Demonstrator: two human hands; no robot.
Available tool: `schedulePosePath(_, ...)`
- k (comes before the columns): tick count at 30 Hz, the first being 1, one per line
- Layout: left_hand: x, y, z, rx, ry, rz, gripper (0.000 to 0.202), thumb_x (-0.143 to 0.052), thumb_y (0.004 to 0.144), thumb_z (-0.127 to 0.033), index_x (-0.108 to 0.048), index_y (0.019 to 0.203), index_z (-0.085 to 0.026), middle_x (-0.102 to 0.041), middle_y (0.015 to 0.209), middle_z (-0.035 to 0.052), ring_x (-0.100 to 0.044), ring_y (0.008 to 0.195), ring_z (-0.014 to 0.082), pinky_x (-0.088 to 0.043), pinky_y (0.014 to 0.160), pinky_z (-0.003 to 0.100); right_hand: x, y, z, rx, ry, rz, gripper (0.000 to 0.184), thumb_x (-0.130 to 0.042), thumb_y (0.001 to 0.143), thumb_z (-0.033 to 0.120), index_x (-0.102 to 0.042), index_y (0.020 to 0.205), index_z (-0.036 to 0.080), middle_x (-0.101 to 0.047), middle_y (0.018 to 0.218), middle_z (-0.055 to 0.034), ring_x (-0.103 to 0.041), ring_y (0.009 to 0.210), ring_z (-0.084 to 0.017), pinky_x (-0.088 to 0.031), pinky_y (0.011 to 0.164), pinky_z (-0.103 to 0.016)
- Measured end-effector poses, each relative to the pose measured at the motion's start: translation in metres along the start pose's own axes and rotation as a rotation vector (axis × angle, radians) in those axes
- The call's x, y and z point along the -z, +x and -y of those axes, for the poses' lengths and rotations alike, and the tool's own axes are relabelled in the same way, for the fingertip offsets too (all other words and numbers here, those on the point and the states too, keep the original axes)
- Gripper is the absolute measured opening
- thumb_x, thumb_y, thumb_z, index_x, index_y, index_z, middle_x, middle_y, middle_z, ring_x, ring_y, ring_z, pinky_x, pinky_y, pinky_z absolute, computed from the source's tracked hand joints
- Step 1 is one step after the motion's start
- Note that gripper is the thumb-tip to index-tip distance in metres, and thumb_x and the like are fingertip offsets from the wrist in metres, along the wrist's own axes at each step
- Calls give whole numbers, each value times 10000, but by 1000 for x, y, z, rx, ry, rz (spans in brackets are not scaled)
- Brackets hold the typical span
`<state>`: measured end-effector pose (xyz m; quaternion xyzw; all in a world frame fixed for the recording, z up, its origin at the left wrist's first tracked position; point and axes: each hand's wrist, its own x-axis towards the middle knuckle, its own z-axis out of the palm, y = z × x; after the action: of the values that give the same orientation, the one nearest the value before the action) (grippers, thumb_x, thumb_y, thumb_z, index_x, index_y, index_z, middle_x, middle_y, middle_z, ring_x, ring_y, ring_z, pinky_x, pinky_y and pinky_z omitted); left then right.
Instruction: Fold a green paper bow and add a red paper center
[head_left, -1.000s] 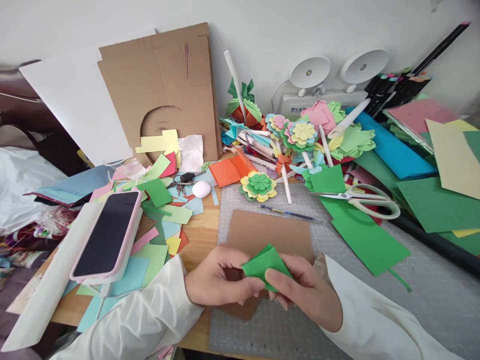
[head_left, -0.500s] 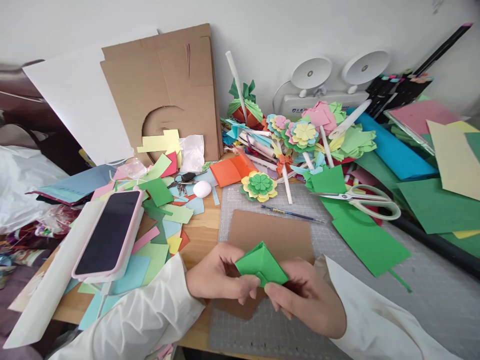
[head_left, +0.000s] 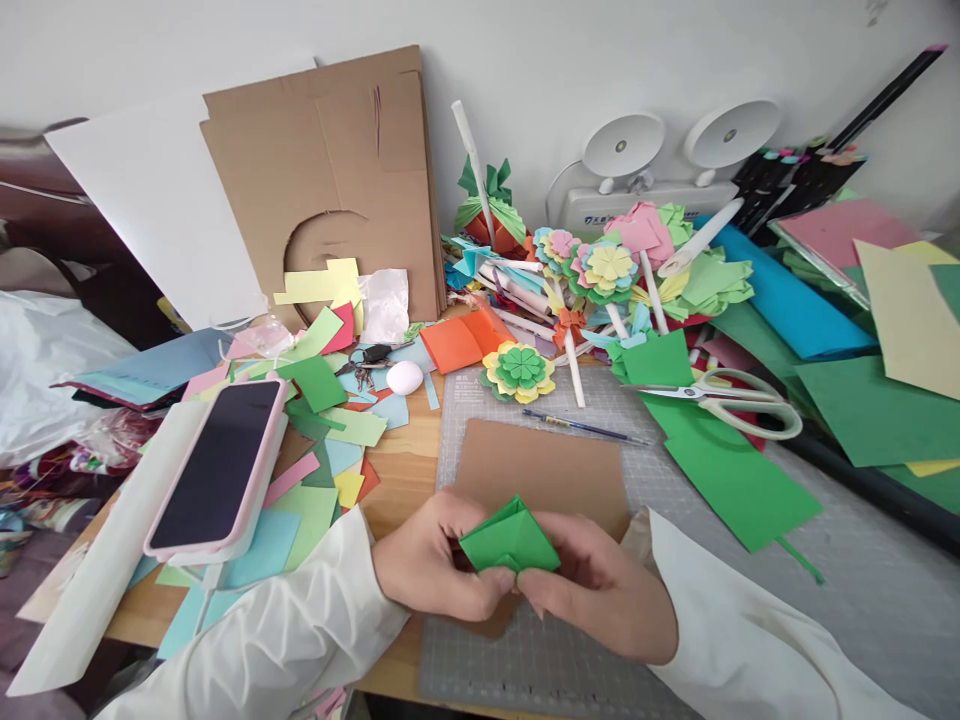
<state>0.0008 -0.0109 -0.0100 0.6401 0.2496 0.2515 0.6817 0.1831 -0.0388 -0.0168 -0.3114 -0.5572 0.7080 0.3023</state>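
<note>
A folded piece of green paper point(head_left: 511, 540) is pinched between my two hands, its peak pointing up and a small layered fold low on its front. My left hand point(head_left: 439, 560) grips its left side, thumb at the bottom edge. The right side is held by my right hand point(head_left: 607, 590), whose thumb tip almost meets the left one below the fold. Most of the fingers behind the paper are hidden. Beneath the hands, a brown cardboard piece point(head_left: 540, 460) lies on the grey cutting mat point(head_left: 712, 640).
Scissors point(head_left: 720, 400) rest on green paper strips point(head_left: 742, 490) at right. A pen point(head_left: 585, 428) and a layered paper flower point(head_left: 519, 372) lie beyond the cardboard. To the left are a phone point(head_left: 217, 465), keys point(head_left: 366, 372) and paper scraps. Cardboard sheets point(head_left: 322, 150) lean on the wall.
Both hands have shifted slightly left with the green paper. The paper sits a little lower and has tilted somewhat. Everything else stays in place.
</note>
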Motion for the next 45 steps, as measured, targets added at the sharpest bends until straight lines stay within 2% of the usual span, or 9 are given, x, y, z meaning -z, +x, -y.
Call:
schedulePosePath(4,0,3,0,40,-73,-17,324,-598,788,-323,-510,552,-119,-450,486,-24,-367,436,54,-316,425,174,2,0,5,26,0,-29,178,-502,879,308,-554,798,158,-420,625,32,-345,539,-89,-286,482,-222)
schedulePosePath(12,3,4,-1,54,-53,28,365,-553,840,-361,-523,569,-118,-460,465,-18,-404,381,50,-292,383,158,2,0,9,-36,-36,-95,197,-528,864,311,-621,793,152,-493,630,12,-408,522,-92,-332,474,-218)
schedulePosePath(18,0,5,-7,-102,20,-15,364,-519,856,-382,-511,593,-131,-472,518,-4,-384,466,69,-344,463,183,2,2,6,-7,52,-57,246,-540,865,391,-524,764,167,-459,617,25,-397,535,-95,-322,500,-235)
schedulePosePath(21,1,5,-9,-80,49,5,408,-510,848,-430,-497,563,-139,-418,492,-15,-334,456,70,-309,442,197,2,2,8,35,98,-51,297,-544,860,442,-475,738,180,-460,633,19,-395,554,-100,-317,507,-240)
schedulePosePath(25,2,4,-9,-18,42,-2,464,-547,815,-471,-416,503,-153,-327,463,-44,-280,455,63,-274,430,203,1,3,12,80,145,-88,287,-566,859,398,-428,714,193,-405,643,37,-358,564,-98,-304,511,-235)
schedulePosePath(31,3,7,-7,161,-51,-115,437,-561,833,-478,-531,585,-119,-451,439,-31,-377,372,45,-290,391,175,4,4,6,213,1,-315,275,-505,909,312,-379,687,212,-398,651,34,-389,589,-119,-328,538,-249)
schedulePosePath(37,2,10,-4,163,-130,-200,401,-632,773,-507,-600,738,-109,-534,595,-7,-486,489,73,-394,467,190,3,2,0,226,-219,-409,248,-510,908,267,-390,696,216,-434,684,18,-418,629,-139,-348,578,-271)
schedulePosePath(41,1,9,-3,171,-90,-218,283,-667,779,-383,-629,794,-104,-562,613,0,-510,523,84,-411,509,199,3,3,2,216,-148,-420,233,-517,908,274,-425,702,212,-443,688,19,-415,629,-131,-346,573,-262)
schedulePosePath(45,1,7,-3,129,-71,-266,200,-666,786,-294,-633,798,-97,-605,651,25,-548,577,107,-440,558,216,9,6,3,143,70,-391,230,-551,893,321,-465,719,199,-442,662,34,-436,581,-107,-356,553,-251)
